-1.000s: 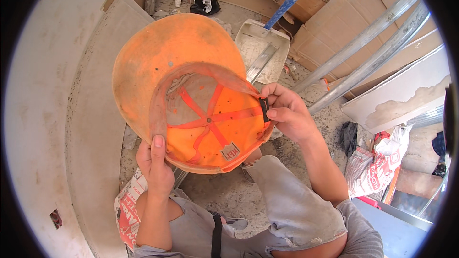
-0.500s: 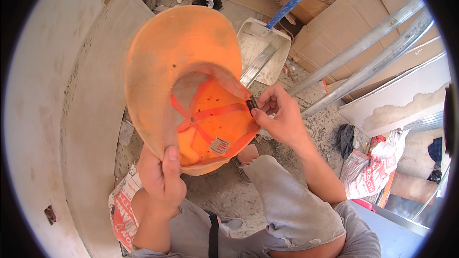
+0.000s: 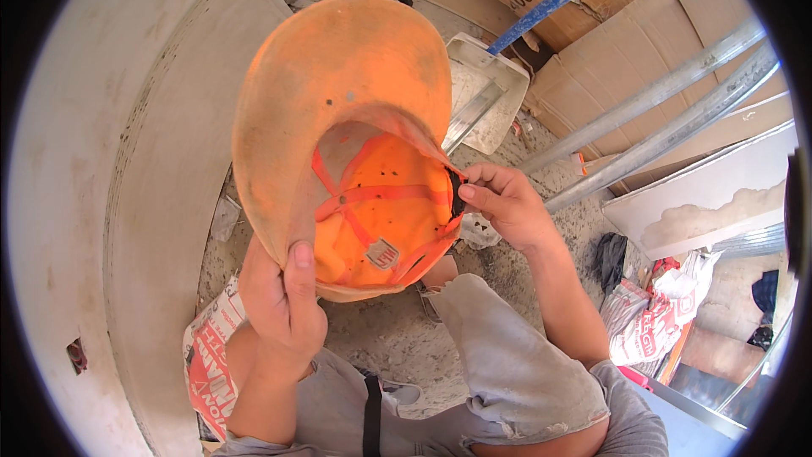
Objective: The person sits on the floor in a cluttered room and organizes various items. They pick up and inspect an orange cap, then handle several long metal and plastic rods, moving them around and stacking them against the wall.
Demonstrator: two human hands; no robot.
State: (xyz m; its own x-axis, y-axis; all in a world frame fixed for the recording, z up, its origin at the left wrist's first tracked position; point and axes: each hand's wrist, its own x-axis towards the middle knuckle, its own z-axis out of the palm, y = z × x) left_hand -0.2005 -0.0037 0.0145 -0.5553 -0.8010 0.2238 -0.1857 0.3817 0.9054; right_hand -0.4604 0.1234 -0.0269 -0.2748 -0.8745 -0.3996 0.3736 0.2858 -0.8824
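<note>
An orange baseball cap (image 3: 364,51), smudged with grey dirt, is held in front of me with its hollow inside facing me and its brim up and to the left. Red seam tape, small holes and a light label (image 3: 382,253) show on the lining. My left hand (image 3: 283,296) grips the brim's lower left corner, thumb on the near face. On the opposite side, my right hand (image 3: 503,203) pinches the cap's edge at a black strap (image 3: 458,194) between thumb and fingers. Part of the right fingers is hidden behind that edge.
Beyond the cap lies a whitish dustpan (image 3: 491,85) with a blue handle (image 3: 562,0). Metal profiles (image 3: 668,110) slant in from the right, by cardboard (image 3: 626,68). Paper sacks (image 3: 647,322) lie at the right, another sack (image 3: 211,364) at the left. Boards (image 3: 182,161) line the left wall.
In the picture, the cap has shifted slightly to the right and its inside faces me a little more. My right hand has moved slightly right and up, still at the strap.
</note>
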